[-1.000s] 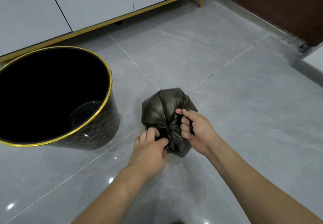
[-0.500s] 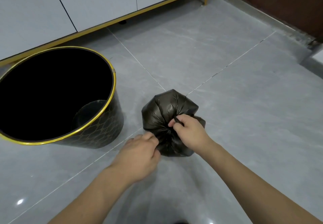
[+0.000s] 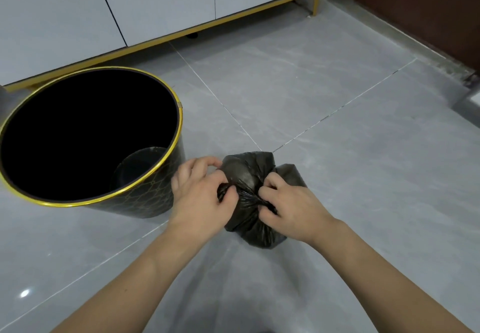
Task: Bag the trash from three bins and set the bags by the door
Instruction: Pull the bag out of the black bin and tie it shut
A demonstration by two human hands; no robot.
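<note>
**Both hands on a black trash bag on a grey tiled floor**

The floor (image 3: pixel 324 93) is laid with large grey, lightly marbled tiles, glossy enough to throw back small spots of light near the lower left. Pale grout lines cross just beyond the bag. Along the far side runs a white cabinet (image 3: pixel 155 2) with flat doors, set on a thin gold-coloured frame with a slim gold leg (image 3: pixel 316 3) at its right end. In the upper right corner stands a dark brown wooden surface (image 3: pixel 415 2), with a worn grey strip at its foot.

A small black trash bag (image 3: pixel 246 174) sits on the floor, full and rounded, its plastic gathered into tight creases at the middle. The left hand (image 3: pixel 200 192) pinches the gathered plastic on the bag's left side, thumb and fingers curled into it. The right hand (image 3: pixel 291 208) grips the bunched plastic on the right side in the same way, fingers curled in. Both forearms are bare.

Just left of the bag, near the left hand, stands a round black bin (image 3: pixel 145 197) with a gold rim and a faint gold pattern on its wall. Its inside is dark; no liner shows.

No brand, label or writing can be read anywhere.
</note>
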